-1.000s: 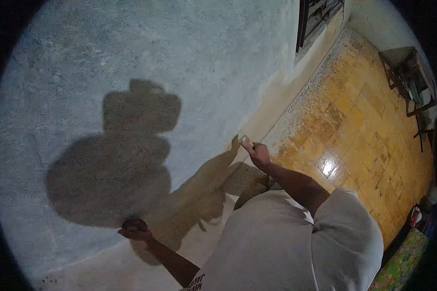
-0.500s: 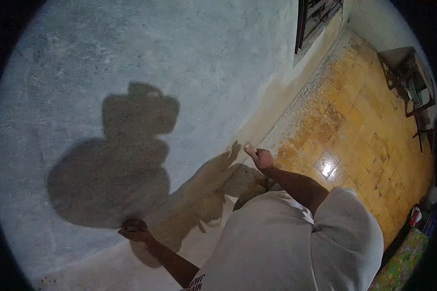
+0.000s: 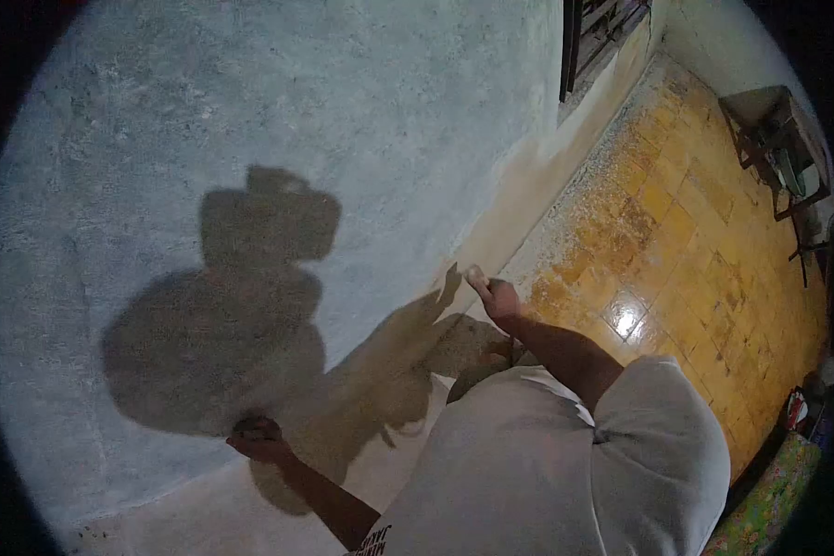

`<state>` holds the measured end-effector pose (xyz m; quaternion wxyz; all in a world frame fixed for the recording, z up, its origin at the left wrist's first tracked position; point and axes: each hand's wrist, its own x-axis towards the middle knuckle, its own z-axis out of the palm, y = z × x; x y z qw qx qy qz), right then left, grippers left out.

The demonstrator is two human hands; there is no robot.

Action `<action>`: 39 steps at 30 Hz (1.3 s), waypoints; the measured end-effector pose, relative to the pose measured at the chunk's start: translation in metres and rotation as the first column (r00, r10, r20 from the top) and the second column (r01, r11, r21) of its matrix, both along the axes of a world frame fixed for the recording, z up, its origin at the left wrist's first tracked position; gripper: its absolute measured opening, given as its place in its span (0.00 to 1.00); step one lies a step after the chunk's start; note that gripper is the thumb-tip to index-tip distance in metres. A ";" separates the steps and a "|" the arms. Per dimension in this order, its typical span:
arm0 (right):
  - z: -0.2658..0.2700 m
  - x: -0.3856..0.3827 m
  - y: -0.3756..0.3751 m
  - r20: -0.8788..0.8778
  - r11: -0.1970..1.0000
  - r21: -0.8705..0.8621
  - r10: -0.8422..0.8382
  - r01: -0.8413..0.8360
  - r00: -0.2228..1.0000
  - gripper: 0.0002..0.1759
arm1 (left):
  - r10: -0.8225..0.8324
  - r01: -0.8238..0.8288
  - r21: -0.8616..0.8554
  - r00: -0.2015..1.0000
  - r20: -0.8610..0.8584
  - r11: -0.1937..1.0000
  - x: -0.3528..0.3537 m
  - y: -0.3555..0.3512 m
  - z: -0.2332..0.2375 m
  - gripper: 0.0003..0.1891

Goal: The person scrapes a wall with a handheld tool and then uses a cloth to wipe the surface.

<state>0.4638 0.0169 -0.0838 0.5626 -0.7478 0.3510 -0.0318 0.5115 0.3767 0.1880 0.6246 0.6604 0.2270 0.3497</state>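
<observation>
My left hand [image 3: 259, 439] is at the lower left, close to the blue-grey wall [image 3: 417, 120]. Its fingers are curled, and what they may hold is too dark to tell. Near the base of the wall, my right hand [image 3: 499, 298] is closed, with a small pale thing [image 3: 475, 274] at its fingertips that I cannot make out. A large shadow [image 3: 218, 343] of my head and body falls on the wall between and beside the hands.
Yellow floor tiles [image 3: 704, 269] with pale specks run along the wall. A barred window [image 3: 602, 37] is at the top. Dark wooden furniture [image 3: 778, 139] stands at the far right, and a flowered cloth [image 3: 774, 491] lies at the lower right.
My right hand has shifted very slightly upward, and its pale tip looks blurred. My left hand stays almost in place. The shadow's upper part has moved a little to the right.
</observation>
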 end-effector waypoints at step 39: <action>-0.032 -0.031 -0.038 -0.244 0.984 -0.083 0.132 -0.157 0.961 0.39 | -0.463 0.854 -0.215 0.449 0.764 0.474 0.037 0.218 -0.115 0.21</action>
